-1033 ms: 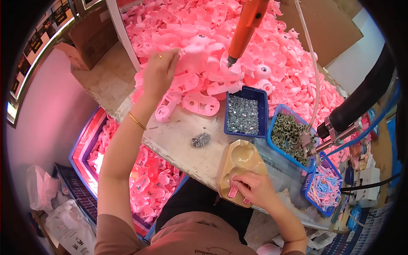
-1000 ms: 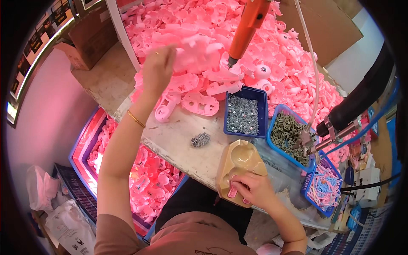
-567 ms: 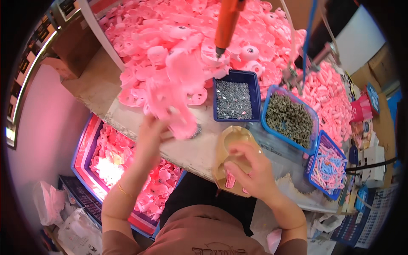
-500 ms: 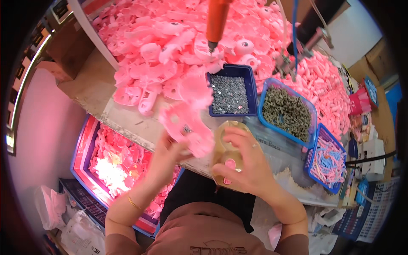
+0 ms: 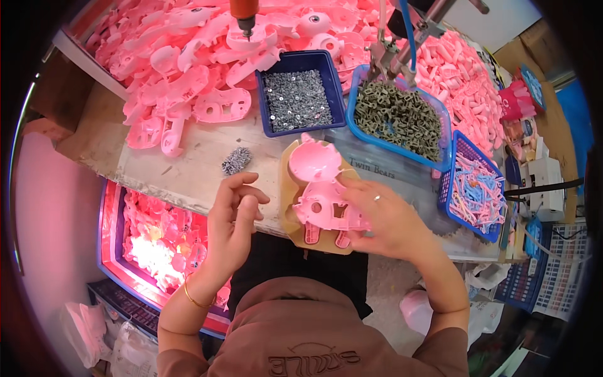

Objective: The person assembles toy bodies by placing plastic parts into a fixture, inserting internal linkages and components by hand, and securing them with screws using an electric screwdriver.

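A pink plastic toy shell (image 5: 321, 204), with a round bowl-shaped end and cut-out openings, lies in a tan shaped holder (image 5: 290, 213) at the table's front edge. My right hand (image 5: 392, 217) grips the shell's right side between thumb and fingers. To the left of the holder, my left hand (image 5: 231, 220) is in the air, fingers loosely bent and apart, with nothing in it. Just beyond it on the tabletop sits a spiky clump of small metal screws (image 5: 237, 161). An orange screwdriver (image 5: 245, 16) hangs tip-down over the far side.
Pink shells (image 5: 169, 69) are heaped at the back left. A dark blue bin of screws (image 5: 336, 119), a blue tub of greenish metal clips (image 5: 443, 157) and a blue basket of pink and blue strips (image 5: 447, 191) stand rightward. A metal stand (image 5: 414, 38) rises behind; a lower crate (image 5: 113, 232) holds pink parts.
The pink shell has gone from my left hand into the tan holder, where my right hand now grips it. My left hand has opened. The view has shifted, so the screwdriver appears higher and further left.
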`<state>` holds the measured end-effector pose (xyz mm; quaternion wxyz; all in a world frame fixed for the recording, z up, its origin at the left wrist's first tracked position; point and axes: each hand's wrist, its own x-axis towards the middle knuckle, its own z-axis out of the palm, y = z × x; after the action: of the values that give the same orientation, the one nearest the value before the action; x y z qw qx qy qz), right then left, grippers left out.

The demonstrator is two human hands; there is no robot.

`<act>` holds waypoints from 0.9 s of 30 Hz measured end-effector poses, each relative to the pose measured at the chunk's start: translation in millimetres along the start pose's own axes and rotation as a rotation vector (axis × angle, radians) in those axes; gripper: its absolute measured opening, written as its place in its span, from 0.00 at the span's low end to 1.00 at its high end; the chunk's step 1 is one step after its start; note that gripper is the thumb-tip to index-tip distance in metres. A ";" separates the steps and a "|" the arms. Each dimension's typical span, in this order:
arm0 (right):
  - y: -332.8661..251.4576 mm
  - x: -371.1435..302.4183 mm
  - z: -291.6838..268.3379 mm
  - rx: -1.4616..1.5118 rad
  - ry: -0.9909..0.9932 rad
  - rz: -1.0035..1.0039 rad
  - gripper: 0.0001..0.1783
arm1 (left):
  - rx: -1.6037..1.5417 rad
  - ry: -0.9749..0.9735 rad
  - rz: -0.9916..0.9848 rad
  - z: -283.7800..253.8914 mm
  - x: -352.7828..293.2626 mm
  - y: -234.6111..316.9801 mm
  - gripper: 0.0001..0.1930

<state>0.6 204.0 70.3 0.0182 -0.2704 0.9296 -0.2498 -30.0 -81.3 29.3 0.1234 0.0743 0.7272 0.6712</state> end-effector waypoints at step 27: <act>6.2 -31.9 -1.5 -0.136 0.109 0.100 0.28 | 0.869 -0.333 0.691 75.5 30.2 13.2 0.33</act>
<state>24.4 225.5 65.4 -0.0385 -0.2105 0.9563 -0.1993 -38.7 0.4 34.8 -0.0320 0.4556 0.8405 0.2915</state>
